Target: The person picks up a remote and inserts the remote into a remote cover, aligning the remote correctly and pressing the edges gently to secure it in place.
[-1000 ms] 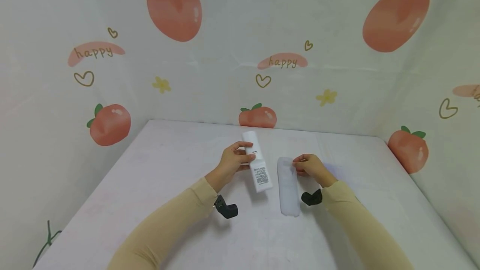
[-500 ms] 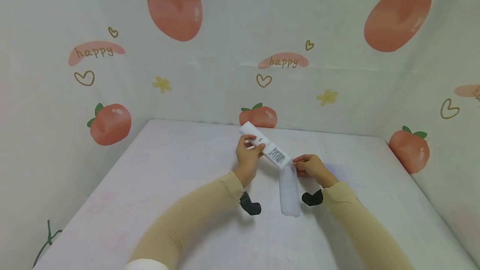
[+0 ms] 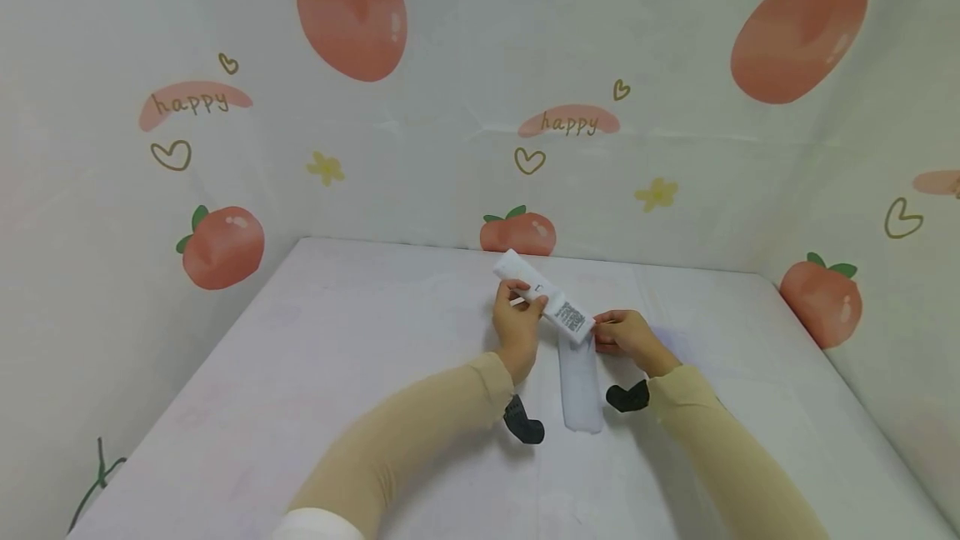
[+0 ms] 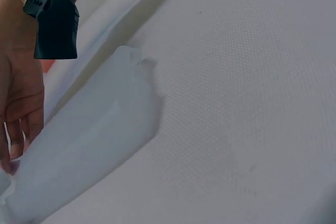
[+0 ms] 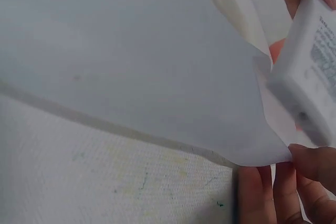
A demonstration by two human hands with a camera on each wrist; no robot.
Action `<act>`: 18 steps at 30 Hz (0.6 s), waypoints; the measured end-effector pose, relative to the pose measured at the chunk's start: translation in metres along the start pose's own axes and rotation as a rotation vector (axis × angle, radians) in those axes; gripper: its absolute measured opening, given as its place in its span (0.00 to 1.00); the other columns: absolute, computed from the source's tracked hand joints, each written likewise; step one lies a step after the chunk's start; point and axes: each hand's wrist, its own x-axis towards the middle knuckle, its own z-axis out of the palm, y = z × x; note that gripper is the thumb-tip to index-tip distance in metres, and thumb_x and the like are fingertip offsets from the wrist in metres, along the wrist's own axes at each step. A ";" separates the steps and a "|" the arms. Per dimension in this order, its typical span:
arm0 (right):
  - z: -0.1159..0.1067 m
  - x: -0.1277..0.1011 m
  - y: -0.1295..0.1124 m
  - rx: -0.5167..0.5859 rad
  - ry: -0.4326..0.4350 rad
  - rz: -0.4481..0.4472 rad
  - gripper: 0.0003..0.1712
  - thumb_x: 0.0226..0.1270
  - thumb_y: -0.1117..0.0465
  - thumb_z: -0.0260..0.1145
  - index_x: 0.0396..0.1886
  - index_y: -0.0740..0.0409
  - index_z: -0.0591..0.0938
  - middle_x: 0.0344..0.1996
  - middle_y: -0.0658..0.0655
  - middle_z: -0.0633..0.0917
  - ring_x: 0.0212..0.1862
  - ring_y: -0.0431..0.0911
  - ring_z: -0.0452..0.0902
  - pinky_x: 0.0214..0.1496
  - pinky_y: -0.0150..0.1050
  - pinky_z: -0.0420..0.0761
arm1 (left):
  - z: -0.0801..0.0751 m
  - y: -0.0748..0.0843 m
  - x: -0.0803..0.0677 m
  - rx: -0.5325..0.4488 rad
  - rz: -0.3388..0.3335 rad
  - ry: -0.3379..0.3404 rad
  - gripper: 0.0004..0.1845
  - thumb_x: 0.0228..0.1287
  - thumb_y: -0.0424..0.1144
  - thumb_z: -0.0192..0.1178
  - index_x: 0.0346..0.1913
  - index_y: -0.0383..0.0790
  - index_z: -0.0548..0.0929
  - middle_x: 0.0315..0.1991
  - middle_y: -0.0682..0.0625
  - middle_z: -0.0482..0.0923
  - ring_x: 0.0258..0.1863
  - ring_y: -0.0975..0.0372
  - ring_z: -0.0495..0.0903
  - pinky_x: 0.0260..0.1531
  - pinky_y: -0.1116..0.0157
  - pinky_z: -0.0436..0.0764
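My left hand (image 3: 517, 317) grips a white remote-like bar (image 3: 545, 298) by its middle and holds it tilted, with its labelled end down to the right. That end sits at the far end of a translucent white sleeve (image 3: 580, 386) that lies flat on the table (image 3: 337, 373). My right hand (image 3: 619, 332) pinches the sleeve's far end. The right wrist view shows the bar's end (image 5: 310, 77) just above the sleeve's edge (image 5: 157, 77), with my right fingers (image 5: 294, 182) under that edge. In the left wrist view the sleeve (image 4: 89, 150) lies beside my right hand (image 4: 18, 103).
Cloth walls printed with peaches (image 3: 517, 233) close the table in at the back and on both sides. Black wrist cameras (image 3: 523, 423) hang under both forearms. The table's left half (image 3: 300, 340) holds nothing else.
My left hand carried the bar to the right and turned it, so its labelled end now meets the sleeve's far end. The right hand and the sleeve stayed in place.
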 end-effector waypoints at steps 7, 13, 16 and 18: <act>0.000 0.001 0.003 0.028 -0.017 -0.020 0.19 0.67 0.71 0.58 0.53 0.80 0.73 0.28 0.47 0.83 0.31 0.36 0.80 0.38 0.30 0.83 | -0.003 0.002 -0.006 0.134 0.057 -0.024 0.16 0.52 0.20 0.67 0.41 0.37 0.75 0.44 0.44 0.75 0.35 0.56 0.80 0.34 0.67 0.80; 0.001 0.001 0.002 0.027 -0.014 -0.039 0.19 0.67 0.71 0.59 0.53 0.82 0.72 0.27 0.47 0.83 0.30 0.36 0.80 0.37 0.30 0.83 | -0.002 -0.002 0.003 0.265 0.150 -0.108 0.17 0.52 0.22 0.68 0.40 0.41 0.76 0.43 0.47 0.76 0.33 0.60 0.79 0.35 0.67 0.82; 0.003 0.001 0.001 -0.002 -0.002 -0.045 0.19 0.67 0.71 0.60 0.53 0.81 0.73 0.26 0.47 0.83 0.29 0.36 0.79 0.36 0.29 0.83 | -0.001 -0.001 0.007 0.301 0.185 -0.139 0.16 0.53 0.24 0.68 0.41 0.42 0.77 0.44 0.47 0.77 0.34 0.61 0.79 0.36 0.67 0.82; 0.003 0.001 0.001 -0.017 0.003 -0.047 0.19 0.67 0.71 0.60 0.52 0.81 0.74 0.26 0.46 0.83 0.28 0.35 0.79 0.35 0.29 0.82 | -0.001 0.000 0.008 0.312 0.201 -0.160 0.16 0.53 0.24 0.69 0.41 0.42 0.77 0.45 0.47 0.78 0.34 0.60 0.80 0.36 0.66 0.83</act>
